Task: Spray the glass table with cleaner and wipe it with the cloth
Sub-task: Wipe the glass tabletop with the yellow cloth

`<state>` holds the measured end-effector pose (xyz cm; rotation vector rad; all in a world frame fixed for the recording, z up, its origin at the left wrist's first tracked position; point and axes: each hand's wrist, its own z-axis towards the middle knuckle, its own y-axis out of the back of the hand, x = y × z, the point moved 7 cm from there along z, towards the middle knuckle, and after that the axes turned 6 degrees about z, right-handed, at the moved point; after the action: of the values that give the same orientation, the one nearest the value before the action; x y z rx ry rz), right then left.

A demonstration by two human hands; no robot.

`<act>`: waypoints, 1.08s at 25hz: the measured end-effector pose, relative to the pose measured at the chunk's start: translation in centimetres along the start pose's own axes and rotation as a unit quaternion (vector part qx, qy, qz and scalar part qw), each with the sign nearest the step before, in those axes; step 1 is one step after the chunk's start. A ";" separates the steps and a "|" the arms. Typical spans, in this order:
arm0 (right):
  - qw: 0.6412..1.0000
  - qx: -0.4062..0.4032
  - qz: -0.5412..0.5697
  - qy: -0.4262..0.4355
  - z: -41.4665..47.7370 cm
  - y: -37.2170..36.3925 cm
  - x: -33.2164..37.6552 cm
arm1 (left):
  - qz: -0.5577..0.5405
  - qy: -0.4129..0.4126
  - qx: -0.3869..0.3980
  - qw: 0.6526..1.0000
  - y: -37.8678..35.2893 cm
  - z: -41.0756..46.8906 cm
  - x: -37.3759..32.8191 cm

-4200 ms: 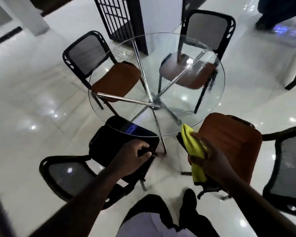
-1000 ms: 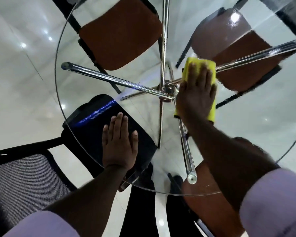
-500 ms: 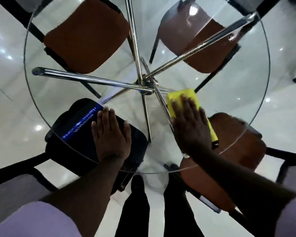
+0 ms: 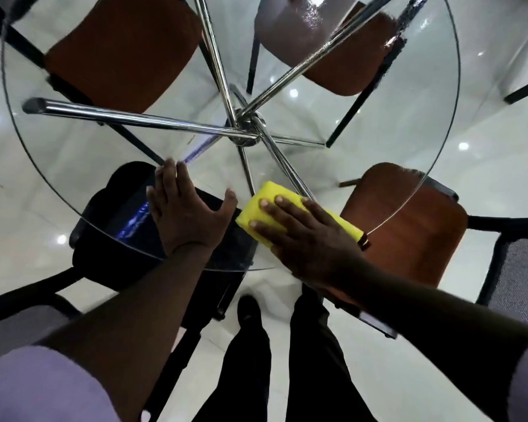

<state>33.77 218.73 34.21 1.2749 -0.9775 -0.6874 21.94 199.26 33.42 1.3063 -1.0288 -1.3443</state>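
Note:
The round glass table point(image 4: 73, 153) fills the view, with chrome legs point(image 4: 153, 120) crossing under its centre. A folded yellow cloth point(image 4: 261, 208) lies flat on the glass near the front edge. My right hand point(image 4: 305, 236) presses down on the cloth with straight, spread fingers. My left hand point(image 4: 186, 211) rests flat on the glass just left of the cloth, fingers straight and thumb spread toward it. Wet streaks show on the far right part of the glass. No spray bottle is in view.
Several chairs ring the table: brown seats at far left point(image 4: 119, 50), far right point(image 4: 348, 50) and near right point(image 4: 409, 223), and a black seat point(image 4: 110, 239) under my left hand. Mesh chair backs stand at both lower sides. My legs stand on the glossy white floor point(image 4: 485, 166).
My right hand has slid the cloth from the table's centre toward the front edge and leftward, close to my left hand. My left hand stays flat on the glass.

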 end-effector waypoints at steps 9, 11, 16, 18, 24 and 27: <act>0.964 -0.072 0.020 -0.255 1.4 2.5 -11.5 | 0.005 -0.205 -0.001 0.979 0.2 1.3 -7.5; 0.999 0.029 -0.021 0.032 0.9 2.9 -12.7 | -0.005 -0.279 0.022 0.960 -0.5 2.7 -10.7; 0.819 -0.153 0.066 -0.549 2.1 5.3 -26.1 | 0.012 -0.288 0.082 0.954 -2.3 3.2 -11.1; 0.880 -0.115 0.056 -0.458 7.1 5.0 -22.5 | 0.025 -0.286 0.085 0.954 -2.3 3.5 -11.2; 0.986 -0.078 -0.032 -0.147 14.8 7.0 -30.1 | 0.048 -0.284 0.106 0.952 -2.6 3.7 -11.4; 0.868 -0.150 0.052 -0.470 12.5 7.2 -31.5 | 0.049 -0.285 0.110 0.951 -2.6 3.8 -11.3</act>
<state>7.82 241.65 34.60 0.5557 -1.6225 -1.3711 17.52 210.62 33.25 1.0183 -1.6558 -1.6058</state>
